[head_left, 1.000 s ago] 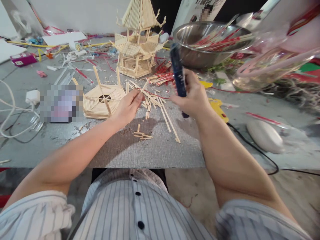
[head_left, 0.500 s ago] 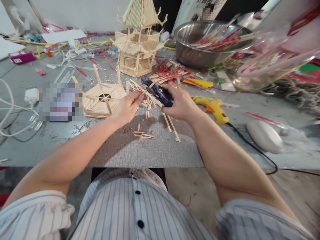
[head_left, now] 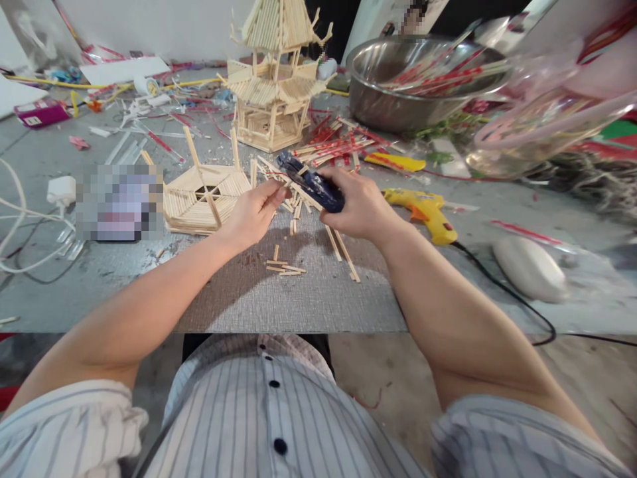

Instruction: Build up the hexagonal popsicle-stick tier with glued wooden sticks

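Observation:
My left hand (head_left: 256, 211) is closed, with thumb and fingertips pinching a thin wooden stick (head_left: 293, 181). The stick runs up to the right into the jaws of a dark blue hand cutter (head_left: 318, 188). My right hand (head_left: 359, 204) is wrapped round the cutter's handles; its far fingers are partly hidden. Under both hands lies a loose pile of cut sticks (head_left: 298, 208). Left of the left hand sits a hexagonal stick frame (head_left: 192, 206) with upright posts. A few short pieces (head_left: 285, 269) and two longer sticks (head_left: 343, 255) lie nearer the front edge.
A stick pagoda (head_left: 273, 86) stands behind the hands, beside a steel basin (head_left: 393, 109) of red-wrapped sticks. To the right are a yellow glue gun (head_left: 423, 211), its black cord, a yellow cutter knife (head_left: 395, 161) and a white mouse-shaped object (head_left: 528, 269). A blurred-out phone-like object (head_left: 122, 209) lies left.
The cutter's jaws have moved slightly up and left around the stick. Both hands keep their holds and have hardly moved; the view has shifted a little.

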A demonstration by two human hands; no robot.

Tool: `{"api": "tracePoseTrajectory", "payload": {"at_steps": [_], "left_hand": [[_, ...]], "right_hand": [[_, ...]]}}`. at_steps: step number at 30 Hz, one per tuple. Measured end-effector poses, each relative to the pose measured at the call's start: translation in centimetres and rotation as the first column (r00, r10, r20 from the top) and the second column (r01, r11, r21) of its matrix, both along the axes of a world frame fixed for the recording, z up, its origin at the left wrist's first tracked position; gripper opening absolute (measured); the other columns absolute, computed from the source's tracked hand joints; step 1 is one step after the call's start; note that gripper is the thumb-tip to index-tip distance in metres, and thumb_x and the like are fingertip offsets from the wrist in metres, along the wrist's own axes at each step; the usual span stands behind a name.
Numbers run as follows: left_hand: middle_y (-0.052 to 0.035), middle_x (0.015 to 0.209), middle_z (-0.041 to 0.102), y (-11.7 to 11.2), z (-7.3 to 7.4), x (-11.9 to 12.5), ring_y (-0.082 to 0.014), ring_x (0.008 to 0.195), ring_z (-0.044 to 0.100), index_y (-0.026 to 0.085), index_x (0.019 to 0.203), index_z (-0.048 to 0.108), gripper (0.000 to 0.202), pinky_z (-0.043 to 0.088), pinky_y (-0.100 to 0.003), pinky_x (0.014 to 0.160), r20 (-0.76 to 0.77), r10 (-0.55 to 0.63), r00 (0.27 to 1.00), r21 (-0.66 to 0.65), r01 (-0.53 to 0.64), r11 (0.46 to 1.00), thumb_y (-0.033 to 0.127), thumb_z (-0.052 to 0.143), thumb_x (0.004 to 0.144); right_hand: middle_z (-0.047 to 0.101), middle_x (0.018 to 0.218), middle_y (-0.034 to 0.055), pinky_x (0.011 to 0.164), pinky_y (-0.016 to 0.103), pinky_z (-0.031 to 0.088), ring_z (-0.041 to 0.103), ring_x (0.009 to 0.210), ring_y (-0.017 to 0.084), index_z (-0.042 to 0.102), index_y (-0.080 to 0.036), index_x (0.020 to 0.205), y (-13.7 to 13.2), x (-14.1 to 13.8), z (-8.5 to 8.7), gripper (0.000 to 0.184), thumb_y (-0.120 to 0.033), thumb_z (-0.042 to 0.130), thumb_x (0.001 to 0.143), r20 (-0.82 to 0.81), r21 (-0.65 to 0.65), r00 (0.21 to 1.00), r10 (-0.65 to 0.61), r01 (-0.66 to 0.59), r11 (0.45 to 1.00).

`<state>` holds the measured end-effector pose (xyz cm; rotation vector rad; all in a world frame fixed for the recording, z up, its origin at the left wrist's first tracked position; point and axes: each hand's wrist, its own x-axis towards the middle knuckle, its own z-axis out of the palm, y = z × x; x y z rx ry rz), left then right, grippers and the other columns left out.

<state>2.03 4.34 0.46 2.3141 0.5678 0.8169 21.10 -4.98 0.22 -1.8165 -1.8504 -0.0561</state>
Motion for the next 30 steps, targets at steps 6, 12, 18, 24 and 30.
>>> {"api": "tracePoseTrajectory", "payload": {"at_steps": [6, 12, 18, 24, 30], "left_hand": [[-0.0024, 0.065, 0.053, 0.14, -0.05, 0.06, -0.0149, 0.064, 0.051, 0.019, 0.081, 0.06, 0.047, 0.042, -0.028, 0.064, 0.007, -0.008, 1.0, 0.02, 0.008, 1.0, 0.054, 0.029, 0.091], [-0.0022, 0.067, 0.053, 0.33, -0.28, 0.12, -0.0152, 0.066, 0.05, 0.02, 0.079, 0.058, 0.049, 0.041, -0.029, 0.066, 0.005, -0.008, 1.0, 0.021, 0.008, 1.0, 0.057, 0.027, 0.09], [-0.0035, 0.072, 0.058, 0.29, -0.15, 0.19, -0.0153, 0.072, 0.054, 0.018, 0.081, 0.059, 0.048, 0.043, -0.028, 0.069, -0.007, -0.008, 1.0, 0.027, 0.009, 1.0, 0.054, 0.028, 0.092], [-0.0005, 0.062, 0.051, 0.06, 0.29, 0.03, -0.0139, 0.063, 0.052, 0.018, 0.085, 0.061, 0.047, 0.042, -0.027, 0.063, -0.017, -0.028, 0.999, -0.022, 0.028, 0.999, 0.052, 0.029, 0.092], [0.0039, 0.05, 0.038, 0.12, 0.32, 0.17, -0.0109, 0.047, 0.042, 0.02, 0.086, 0.059, 0.043, 0.036, -0.026, 0.05, -0.042, -0.063, 0.997, -0.146, 0.056, 0.988, 0.054, 0.032, 0.091]], "right_hand": [[0.064, 0.105, 0.0108, 0.081, 0.048, 0.046, 0.06, 0.092, 0.031, 0.053, -0.02, 0.117, 0.09, -0.13, -0.09, 0.059, -0.021, 0.055, 0.058, 0.002, 0.01, 1.0, -0.007, 0.007, 1.0], [0.065, 0.103, 0.0089, 0.078, 0.046, 0.047, 0.061, 0.09, 0.03, 0.055, -0.022, 0.114, -0.02, -0.17, -0.09, 0.055, -0.021, 0.054, 0.059, 0.002, 0.005, 1.0, -0.004, 0.004, 1.0], [0.065, 0.105, 0.0095, 0.079, 0.046, 0.047, 0.061, 0.09, 0.03, 0.055, -0.022, 0.115, 0.08, -0.15, -0.25, 0.056, -0.022, 0.054, 0.058, 0.001, 0.007, 1.0, -0.008, 0.008, 1.0], [0.067, 0.099, 0.0092, 0.075, 0.043, 0.048, 0.062, 0.085, 0.029, 0.056, -0.02, 0.113, -0.04, -0.36, 0.24, 0.055, -0.022, 0.053, 0.058, -0.022, -0.041, 1.0, 0.002, -0.003, 0.999], [0.066, 0.098, 0.0086, 0.076, 0.044, 0.048, 0.062, 0.085, 0.029, 0.056, -0.022, 0.112, -0.05, -0.23, 0.24, 0.053, -0.021, 0.054, 0.059, -0.015, -0.036, 1.0, -0.007, 0.006, 0.999]]}}
